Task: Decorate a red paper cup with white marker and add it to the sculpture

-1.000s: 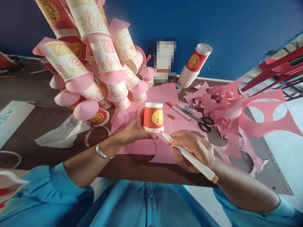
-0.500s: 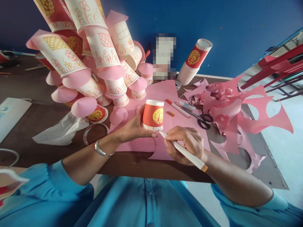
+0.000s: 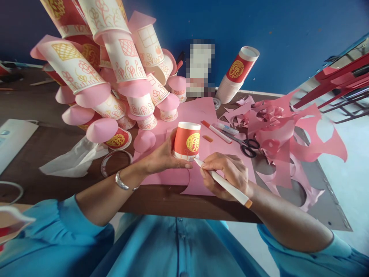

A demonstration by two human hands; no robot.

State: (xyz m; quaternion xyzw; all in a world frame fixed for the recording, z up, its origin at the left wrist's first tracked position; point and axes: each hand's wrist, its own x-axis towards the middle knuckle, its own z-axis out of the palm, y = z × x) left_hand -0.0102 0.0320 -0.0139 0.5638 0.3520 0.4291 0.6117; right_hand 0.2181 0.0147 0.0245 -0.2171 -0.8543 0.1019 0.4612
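A red and white paper cup with a gold round emblem is gripped from its left side by my left hand, upside down over pink paper. Thin marks run along its white lower band. My right hand is closed around a white marker with an orange end, its tip at the cup's lower rim. An orange cap lies on the paper beyond the cup. Beside it rest a red-ended marker and black-handled scissors.
Decorated cups with pink cone tops stand stacked at the left. A column of nested cups stands near the blue wall. Pink paper scraps spread over the right side. A tape ring and a crumpled white bag lie left.
The cup has turned slightly in my left hand, its emblem shifting a little. The marker stays at the lower rim. A pink scrap at the far right has swayed inward.
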